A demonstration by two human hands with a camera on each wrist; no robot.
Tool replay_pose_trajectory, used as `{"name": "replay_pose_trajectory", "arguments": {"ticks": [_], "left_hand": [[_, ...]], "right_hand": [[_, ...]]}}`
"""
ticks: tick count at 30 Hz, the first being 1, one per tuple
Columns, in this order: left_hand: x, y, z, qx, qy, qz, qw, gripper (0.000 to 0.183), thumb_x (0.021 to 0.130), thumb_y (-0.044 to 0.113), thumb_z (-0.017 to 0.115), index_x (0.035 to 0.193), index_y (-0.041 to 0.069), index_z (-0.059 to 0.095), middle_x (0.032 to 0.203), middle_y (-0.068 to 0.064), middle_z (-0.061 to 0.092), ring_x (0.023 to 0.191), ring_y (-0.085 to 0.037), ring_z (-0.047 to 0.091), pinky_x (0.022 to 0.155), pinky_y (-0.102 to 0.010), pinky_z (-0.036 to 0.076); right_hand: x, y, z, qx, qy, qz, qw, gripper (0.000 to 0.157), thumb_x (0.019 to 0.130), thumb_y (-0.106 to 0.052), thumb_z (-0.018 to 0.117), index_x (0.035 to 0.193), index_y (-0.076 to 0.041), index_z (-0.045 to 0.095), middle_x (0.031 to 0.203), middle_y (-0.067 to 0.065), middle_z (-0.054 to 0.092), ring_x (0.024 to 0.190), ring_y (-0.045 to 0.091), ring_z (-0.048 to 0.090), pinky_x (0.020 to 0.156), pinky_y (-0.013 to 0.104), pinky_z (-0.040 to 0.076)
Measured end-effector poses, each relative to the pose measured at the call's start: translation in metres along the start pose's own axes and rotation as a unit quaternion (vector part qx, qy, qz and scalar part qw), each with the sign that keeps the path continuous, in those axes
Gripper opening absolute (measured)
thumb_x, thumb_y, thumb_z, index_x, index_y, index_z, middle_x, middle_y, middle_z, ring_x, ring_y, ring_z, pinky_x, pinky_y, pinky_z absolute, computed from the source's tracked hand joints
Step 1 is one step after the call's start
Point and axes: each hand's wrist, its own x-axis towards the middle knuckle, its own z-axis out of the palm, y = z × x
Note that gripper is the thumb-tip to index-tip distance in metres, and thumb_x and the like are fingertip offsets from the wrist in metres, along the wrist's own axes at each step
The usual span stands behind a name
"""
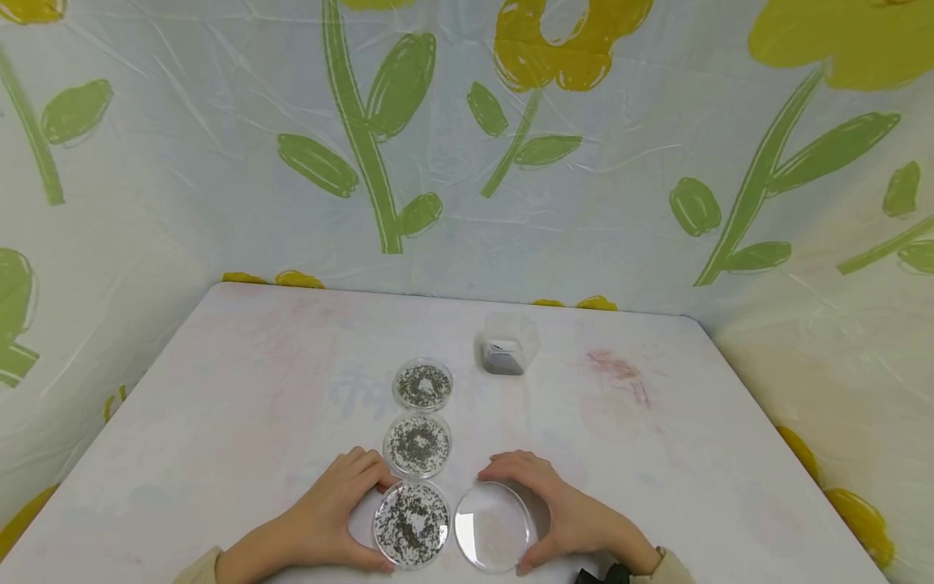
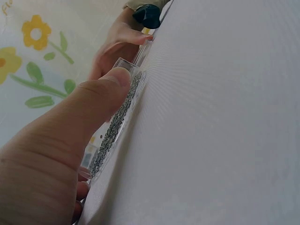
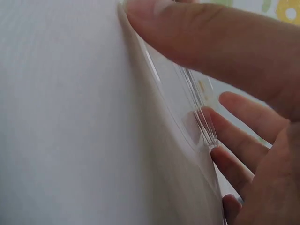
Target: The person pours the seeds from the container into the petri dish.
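Observation:
At the near edge of the table, my left hand [image 1: 337, 513] grips a round clear petri dish [image 1: 412, 526] from its left side, thumb near and fingers far. Small dark grains, like seeds, are scattered over its bottom; the left wrist view shows them [image 2: 112, 126] edge-on under the thumb. Just to the right, a clear petri dish part [image 1: 493, 527] with no grains lies flat, and my right hand [image 1: 572, 513] holds its rim between thumb and fingers. In the right wrist view its transparent side wall [image 3: 199, 117] shows between them. Whether this part is a lid or a base I cannot tell.
Two more grain-filled petri dishes, a middle one [image 1: 417, 444] and a far one [image 1: 423, 384], line up beyond the left one. Behind them to the right stands a clear angular container [image 1: 509, 349] with dark contents. A flower-printed sheet [image 1: 620, 178] encloses the white table [image 1: 642, 454].

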Motion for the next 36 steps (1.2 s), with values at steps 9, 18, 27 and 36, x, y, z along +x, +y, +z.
{"name": "replay_pose_trajectory", "arguments": {"ticks": [9,18,27,36], "left_hand": [[0.000,-0.002,0.001,0.002,0.003,0.006,1.0000,0.075,0.059,0.071,0.083,0.114,0.027,0.059,0.105,0.020,0.050,0.095,0.002,0.038,0.081,-0.019,0.034],[0.000,0.000,-0.001,0.002,0.002,0.007,1.0000,0.073,0.060,0.070,0.083,0.114,0.027,0.060,0.104,0.020,0.050,0.094,0.003,0.038,0.081,-0.019,0.033],[-0.001,0.000,-0.001,-0.002,-0.011,-0.009,0.9999,0.072,0.061,0.072,0.081,0.114,0.028,0.059,0.105,0.021,0.049,0.095,0.004,0.038,0.081,-0.018,0.032],[-0.001,-0.001,0.000,-0.006,-0.011,-0.011,0.9999,0.072,0.060,0.071,0.082,0.113,0.029,0.059,0.105,0.021,0.050,0.097,0.004,0.037,0.082,-0.018,0.032]], "right_hand": [[0.001,0.000,0.005,0.009,0.012,0.009,1.000,0.102,0.064,-0.042,0.093,0.147,-0.012,0.042,0.146,0.002,0.047,0.133,0.022,0.036,0.109,0.030,0.027],[0.002,-0.002,0.004,0.064,-0.005,0.032,0.997,0.095,0.071,-0.037,0.090,0.148,-0.012,0.040,0.146,0.002,0.046,0.133,0.018,0.038,0.107,0.031,0.033],[0.004,-0.002,0.001,0.116,-0.006,0.009,0.993,0.094,0.074,-0.022,0.089,0.149,-0.003,0.036,0.145,0.012,0.048,0.133,0.023,0.044,0.109,0.030,0.034],[0.018,-0.037,-0.016,0.113,0.003,-0.010,0.994,0.087,0.072,-0.011,0.086,0.146,-0.006,0.040,0.137,0.018,0.051,0.126,0.031,0.049,0.108,0.029,0.036]]}}
